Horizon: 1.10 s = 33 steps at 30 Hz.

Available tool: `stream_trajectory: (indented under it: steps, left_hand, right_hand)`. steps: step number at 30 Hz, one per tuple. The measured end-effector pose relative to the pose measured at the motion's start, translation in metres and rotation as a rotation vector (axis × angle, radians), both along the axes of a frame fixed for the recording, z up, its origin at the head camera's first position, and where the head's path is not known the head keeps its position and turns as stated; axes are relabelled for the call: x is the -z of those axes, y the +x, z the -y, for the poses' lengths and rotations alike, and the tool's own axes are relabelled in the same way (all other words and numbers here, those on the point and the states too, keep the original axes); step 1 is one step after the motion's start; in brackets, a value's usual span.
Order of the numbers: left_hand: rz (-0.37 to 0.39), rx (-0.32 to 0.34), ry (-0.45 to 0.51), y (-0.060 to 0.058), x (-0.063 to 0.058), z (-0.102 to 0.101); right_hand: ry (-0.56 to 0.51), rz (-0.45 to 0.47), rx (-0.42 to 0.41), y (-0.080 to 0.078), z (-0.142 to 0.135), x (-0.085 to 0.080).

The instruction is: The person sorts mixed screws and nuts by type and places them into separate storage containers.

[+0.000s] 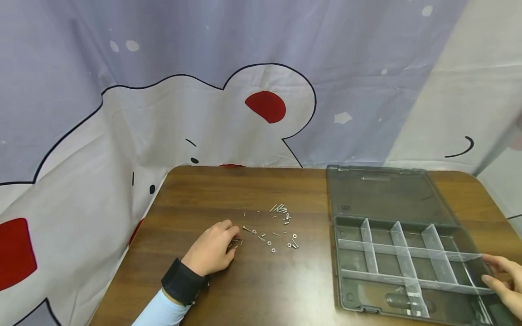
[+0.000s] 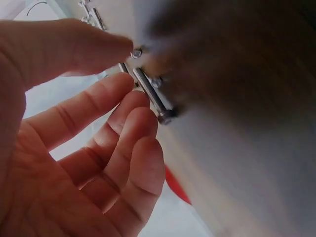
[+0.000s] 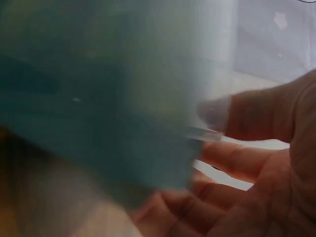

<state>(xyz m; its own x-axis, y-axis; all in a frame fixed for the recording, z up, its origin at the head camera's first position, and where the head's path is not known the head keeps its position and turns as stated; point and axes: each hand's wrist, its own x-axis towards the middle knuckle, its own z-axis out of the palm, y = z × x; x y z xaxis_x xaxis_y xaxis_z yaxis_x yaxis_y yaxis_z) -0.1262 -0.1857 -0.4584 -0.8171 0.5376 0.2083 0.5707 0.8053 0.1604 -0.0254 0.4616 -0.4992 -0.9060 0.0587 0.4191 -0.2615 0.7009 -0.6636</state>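
Observation:
Over the table, my left hand (image 1: 214,249) is lowered among small metal screws, its fingers bent loosely. In the left wrist view the thumb and forefinger stand apart, and a long screw (image 2: 150,94) lies right by the fingertips, with no grip on it visible. At the right, a clear grey plastic compartment box (image 1: 337,271) lies with its lid (image 1: 379,194) folded back. My right hand (image 1: 505,280) holds the box's right side; the right wrist view shows the thumb (image 3: 247,116) against the blurred wall and the other fingers outside and below it.
Loose screws (image 1: 279,208) and nuts (image 1: 269,243) are scattered mid-table between the left hand and the box. Thin dividers (image 1: 403,258) split the box into several compartments. A patterned curtain (image 1: 183,113) hangs behind the wooden table (image 1: 302,290).

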Motion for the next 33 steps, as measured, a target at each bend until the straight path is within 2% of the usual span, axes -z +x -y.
stream_trajectory:
  steps: [2,5,8,11,13,17,20,23,28,33]
  left_hand:
    - [-0.012,-0.007,-0.008,-0.002,0.002,0.003]
    - [-0.023,-0.004,-0.013,-0.007,0.005,0.008]
    - [-0.021,0.011,-0.010,-0.012,0.009,0.011]
    - [-0.020,0.025,-0.009,-0.016,0.011,0.014]
    - [-0.021,0.033,-0.013,-0.018,0.011,0.015]
    - [-0.030,0.055,-0.039,-0.023,0.011,0.014]
    - [-0.036,0.069,-0.046,-0.027,0.010,0.011]
    - [-0.030,0.085,-0.004,-0.029,0.005,0.004]
    - [-0.019,0.121,0.070,-0.032,-0.015,-0.022]
    - [-0.099,0.196,0.096,-0.036,-0.031,-0.060]
  right_hand:
    - [-0.044,-0.006,-0.038,0.002,0.007,-0.001]
    - [-0.022,0.052,-0.048,0.007,0.016,-0.005]
    - [0.125,0.230,-0.032,0.008,0.024,-0.012]
    - [0.224,0.422,-0.096,0.006,0.031,-0.018]
    - [0.201,0.496,-0.158,0.004,0.033,-0.018]
    - [0.088,0.455,-0.269,0.001,0.031,-0.010]
    - [0.056,0.413,-0.308,-0.006,0.027,-0.006]
    - [0.048,0.389,-0.308,-0.015,0.024,-0.005]
    - [-0.004,0.353,-0.282,-0.020,0.026,-0.003]
    - [-0.016,0.371,-0.238,-0.022,0.031,-0.001]
